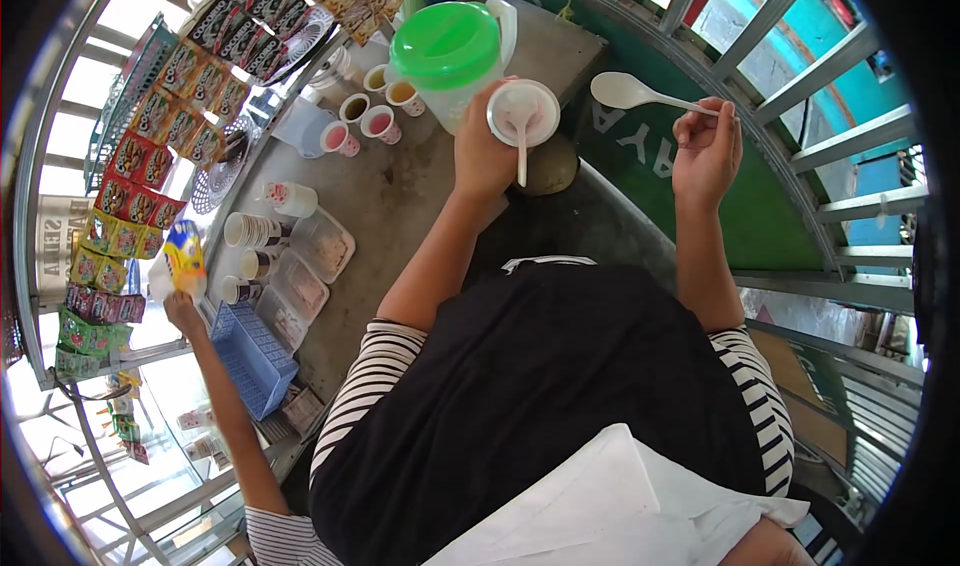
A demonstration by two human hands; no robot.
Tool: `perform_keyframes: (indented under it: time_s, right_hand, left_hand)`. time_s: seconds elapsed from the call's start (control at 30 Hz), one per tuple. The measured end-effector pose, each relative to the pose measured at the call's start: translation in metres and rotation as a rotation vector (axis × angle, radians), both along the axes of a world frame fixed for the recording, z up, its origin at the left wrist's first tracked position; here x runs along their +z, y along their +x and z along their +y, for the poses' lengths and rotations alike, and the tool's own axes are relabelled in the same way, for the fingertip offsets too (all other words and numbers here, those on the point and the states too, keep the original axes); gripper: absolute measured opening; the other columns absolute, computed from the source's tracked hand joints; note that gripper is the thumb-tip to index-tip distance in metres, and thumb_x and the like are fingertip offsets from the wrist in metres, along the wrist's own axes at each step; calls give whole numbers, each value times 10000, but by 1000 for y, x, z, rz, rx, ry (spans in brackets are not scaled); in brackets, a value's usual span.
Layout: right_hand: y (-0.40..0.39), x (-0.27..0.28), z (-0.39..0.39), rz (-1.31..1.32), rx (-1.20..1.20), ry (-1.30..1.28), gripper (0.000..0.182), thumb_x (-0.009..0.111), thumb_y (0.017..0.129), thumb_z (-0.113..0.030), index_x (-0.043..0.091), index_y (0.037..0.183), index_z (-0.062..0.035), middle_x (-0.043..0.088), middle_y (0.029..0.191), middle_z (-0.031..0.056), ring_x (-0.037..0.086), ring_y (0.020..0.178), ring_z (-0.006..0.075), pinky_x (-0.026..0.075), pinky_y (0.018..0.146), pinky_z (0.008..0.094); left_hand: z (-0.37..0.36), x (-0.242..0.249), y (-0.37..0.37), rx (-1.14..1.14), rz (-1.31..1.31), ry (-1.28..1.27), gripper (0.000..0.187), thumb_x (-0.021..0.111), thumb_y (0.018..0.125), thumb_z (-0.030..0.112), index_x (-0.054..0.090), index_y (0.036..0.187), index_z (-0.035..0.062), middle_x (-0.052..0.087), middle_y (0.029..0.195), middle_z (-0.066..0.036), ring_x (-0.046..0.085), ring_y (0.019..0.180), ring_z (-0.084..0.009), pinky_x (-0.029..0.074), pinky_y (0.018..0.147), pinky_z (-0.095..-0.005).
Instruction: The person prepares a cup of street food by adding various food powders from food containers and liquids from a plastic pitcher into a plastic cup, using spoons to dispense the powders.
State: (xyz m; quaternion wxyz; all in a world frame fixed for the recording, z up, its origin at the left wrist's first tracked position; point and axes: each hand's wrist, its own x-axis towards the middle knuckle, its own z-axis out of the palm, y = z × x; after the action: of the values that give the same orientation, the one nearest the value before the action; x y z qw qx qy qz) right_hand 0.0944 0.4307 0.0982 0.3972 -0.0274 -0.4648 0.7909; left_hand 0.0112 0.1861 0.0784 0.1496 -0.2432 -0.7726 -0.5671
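My left hand (482,151) is wrapped round a white cup (540,113) with pinkish contents and a small white spoon (521,151) standing in it. Raised at the right, my right hand (708,156) pinches the handle of a large white spoon (622,90), its bowl pointing left. Just behind the cup is a clear pitcher (455,106) with a green lid (445,46). Left of the pitcher, several small cups (381,123) of coloured drinks stand on the grey counter (390,211).
Another person's hand (183,311) holds a yellow-and-blue packet (184,254) at the left. Nearby are a blue basket (250,356), clear containers (325,246) and stacked cups (255,230). Sachets (140,161) hang along the left. Metal bars (865,136) line the right.
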Motion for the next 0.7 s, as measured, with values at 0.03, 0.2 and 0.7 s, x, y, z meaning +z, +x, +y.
perform_keyframes:
  time_s: [0.03, 0.2, 0.7]
  right_hand:
    - [2, 0, 3, -2, -3, -1, 349, 481, 1055, -314, 600, 947, -4, 596, 726, 85, 527, 579, 141, 385, 516, 271]
    - [9, 0, 7, 21, -16, 62, 344, 469, 1058, -299, 595, 952, 3, 598, 728, 93, 522, 574, 139, 388, 518, 264]
    - [-22, -6, -11, -43, 118, 117, 328, 453, 1062, -272, 598, 944, -3, 579, 716, 67, 508, 580, 124, 380, 524, 247]
  left_hand:
    - [5, 0, 2, -3, -2, -1, 579, 842, 707, 108, 577, 1220, 65, 674, 1173, -143, 654, 1072, -340, 510, 911, -408]
    - [22, 10, 13, -11, -100, -92, 534, 819, 732, 101, 590, 1213, 61, 680, 1131, -152, 657, 1050, -339, 512, 892, -402]
    - [-5, -11, -5, 65, -88, -94, 579, 812, 731, 189, 569, 1248, 96, 676, 1139, -140, 617, 1120, -366, 252, 1160, -547]
